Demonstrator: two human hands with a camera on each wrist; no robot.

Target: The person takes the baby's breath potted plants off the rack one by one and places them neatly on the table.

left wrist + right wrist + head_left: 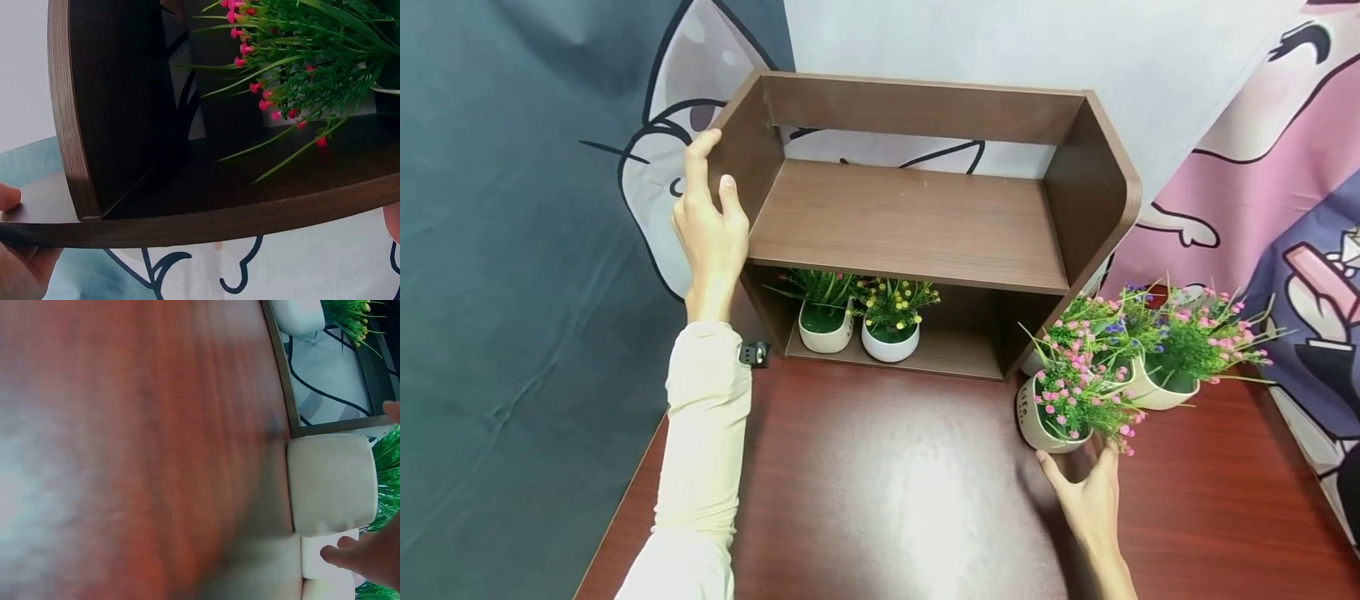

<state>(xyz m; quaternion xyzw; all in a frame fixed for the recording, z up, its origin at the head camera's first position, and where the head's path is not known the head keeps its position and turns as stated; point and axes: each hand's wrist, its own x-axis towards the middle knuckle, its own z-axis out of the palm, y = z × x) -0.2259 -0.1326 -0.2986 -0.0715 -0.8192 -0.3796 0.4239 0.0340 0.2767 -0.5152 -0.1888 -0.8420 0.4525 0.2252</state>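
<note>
Tight quarters on the right; snagging is my main worry.
My left hand pinches the shelf at its left side; a hard pull could shift it and jostle the two pots inside. Pink-flowered pot stands on the bench near the shelf's right end, my right hand spread about it, contact unclear; overlapping sprays could topple the neighbouring pots.

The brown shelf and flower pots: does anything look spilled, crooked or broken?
Nothing stands out. No spill or break shows: the brown shelf stands upright, the white pot sits upright in its lower level, and the lettered pot stands on the table beside it.
</note>
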